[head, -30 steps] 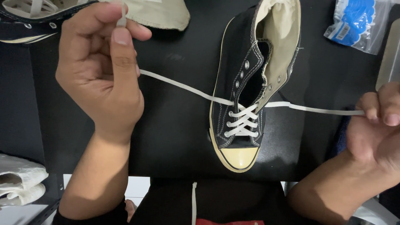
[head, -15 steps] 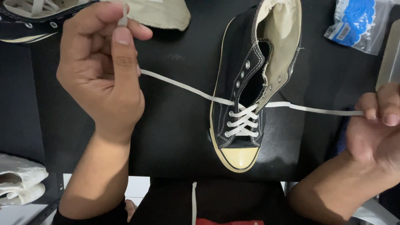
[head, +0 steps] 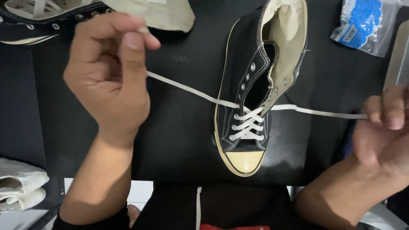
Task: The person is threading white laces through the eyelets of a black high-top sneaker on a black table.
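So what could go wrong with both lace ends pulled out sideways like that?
The shoe lies loose on the black table, so an uneven pull by the left hand or right hand could drag or twist it. The white lace could also end up lopsided, or slip from the pinched fingers.

A matte black desk (head: 179, 140) fills most of the view, its smooth top giving back a soft, dull sheen under even indoor light. Below the desk's near edge, toward the left, a strip of pale white floor (head: 140, 191) shows. Left of the desk, a lower black surface (head: 19, 106) lies in shadow. At the desk's far right edge stands a pale grey flat panel (head: 400, 55), only partly in view.
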